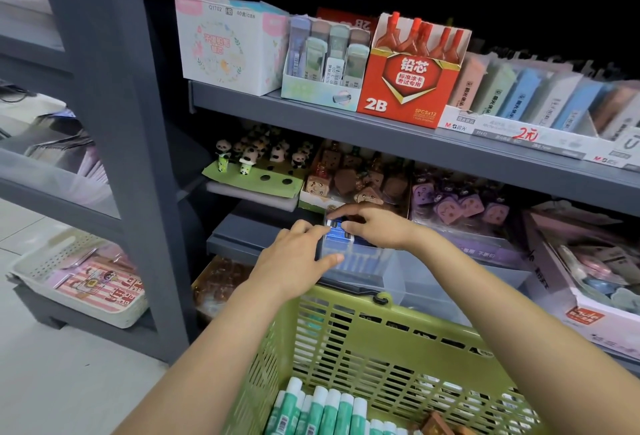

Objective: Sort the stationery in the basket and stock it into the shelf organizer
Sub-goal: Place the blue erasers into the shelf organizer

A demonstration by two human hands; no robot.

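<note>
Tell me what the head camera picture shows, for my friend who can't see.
Two hands, left hand and right hand, press blue packs into a clear bin on a shop shelf. Below sits a green basket holding green-and-white glue sticks.

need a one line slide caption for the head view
Both hands, left hand and right hand, settle blue packs into a clear organizer bin above the green basket.
</note>
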